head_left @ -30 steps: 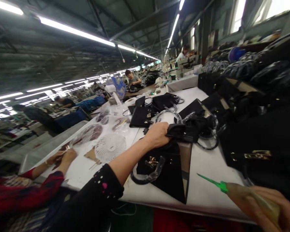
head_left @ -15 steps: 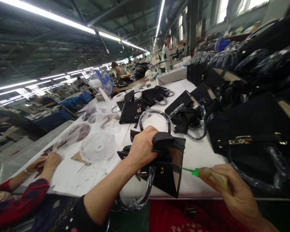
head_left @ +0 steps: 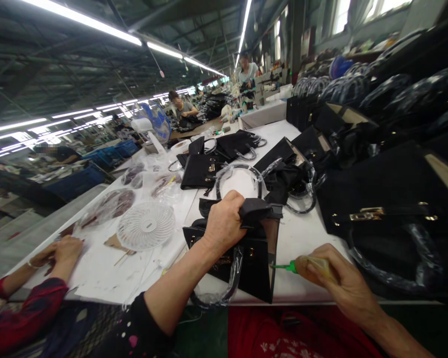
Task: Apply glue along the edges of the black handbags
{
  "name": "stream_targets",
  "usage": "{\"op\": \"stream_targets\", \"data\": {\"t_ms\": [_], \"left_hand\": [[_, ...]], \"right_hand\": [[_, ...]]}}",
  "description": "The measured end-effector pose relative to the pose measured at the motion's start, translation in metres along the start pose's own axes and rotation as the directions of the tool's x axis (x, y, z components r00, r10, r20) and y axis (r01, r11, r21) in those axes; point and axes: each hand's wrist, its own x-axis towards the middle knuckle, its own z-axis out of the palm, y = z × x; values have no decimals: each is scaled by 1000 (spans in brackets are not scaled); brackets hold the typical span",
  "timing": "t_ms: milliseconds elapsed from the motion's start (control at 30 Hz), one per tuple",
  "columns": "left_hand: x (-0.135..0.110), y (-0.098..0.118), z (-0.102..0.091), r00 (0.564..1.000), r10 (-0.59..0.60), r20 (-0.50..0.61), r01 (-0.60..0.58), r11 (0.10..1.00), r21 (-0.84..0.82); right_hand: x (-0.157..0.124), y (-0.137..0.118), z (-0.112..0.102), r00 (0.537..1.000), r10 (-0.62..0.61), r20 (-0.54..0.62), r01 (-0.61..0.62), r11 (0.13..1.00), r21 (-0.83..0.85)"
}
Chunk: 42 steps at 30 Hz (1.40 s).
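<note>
A black handbag (head_left: 252, 268) with gold hardware and plastic-wrapped ring handles lies near the table's front edge. My left hand (head_left: 226, 219) is closed on its upper part, gripping a dark flap of it. In my right hand (head_left: 343, 278) is a yellowish glue bottle (head_left: 315, 268) with a green nozzle, held nearly level. The thin nozzle tip points left and meets the bag's side edge, where a tan inner strip shows; whether it touches I cannot tell. My left palm and fingertips are hidden.
More black handbags (head_left: 199, 171) lie behind, and a large one (head_left: 388, 199) stands at the right. A white round fan (head_left: 147, 225) is left of the bag. A co-worker's hands (head_left: 61, 251) work at the far left. A blue fan (head_left: 159, 122) stands farther back.
The glue bottle has moved left and its nozzle tip is now lower along the bag's side edge. The dark flap in my left hand has shifted and spread to the right. The view has turned slightly.
</note>
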Motion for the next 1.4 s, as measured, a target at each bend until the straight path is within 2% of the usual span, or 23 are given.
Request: {"op": "stream_targets", "data": {"t_ms": [133, 167, 300, 433, 467, 567, 700, 833, 867, 967, 1100, 1233, 1400], "left_hand": [[1, 2, 1, 1000, -29, -6, 29, 999, -19], [1, 3, 1, 999, -33, 1, 33, 999, -21], [0, 4, 0, 999, -38, 7, 39, 999, -19], [-1, 5, 1, 999, -36, -22, 36, 999, -7], [-2, 5, 1, 999, -33, -26, 32, 999, -8], [-4, 4, 2, 999, -24, -34, 23, 999, -22], [-5, 5, 3, 999, -29, -44, 28, 999, -21], [-7, 6, 1, 998, -34, -60, 31, 998, -46], [-7, 7, 1, 997, -36, -72, 32, 998, -54], [-8, 7, 0, 995, -34, -94, 27, 997, -71], [-7, 8, 0, 994, -30, -103, 21, 996, -81], [-8, 7, 1, 993, -27, -118, 18, 996, -82], [-11, 6, -4, 992, -11, -129, -3, 994, -110]], "right_hand": [[5, -3, 1, 986, -49, -162, 47, 999, -17], [6, -2, 1, 986, -54, -156, 51, 998, -24], [8, -2, 0, 999, 33, 4, -33, 999, 21], [10, -3, -1, 990, -4, -138, 2, 1000, -9], [10, -3, 0, 991, 5, -134, -7, 1000, -15], [9, -4, 2, 997, 77, -30, -76, 997, 29], [7, -7, 3, 996, 52, -75, -48, 997, 58], [2, -10, 3, 992, 105, 72, -113, 988, 109], [-1, -10, 3, 991, 104, 79, -113, 987, 112], [-9, -10, 6, 998, 57, -15, -56, 994, 90], [-16, -10, 6, 994, 70, 86, -82, 985, 149], [-17, -10, 2, 999, 34, 17, -36, 993, 108], [-19, -11, 0, 989, 59, 138, -77, 988, 133]]}}
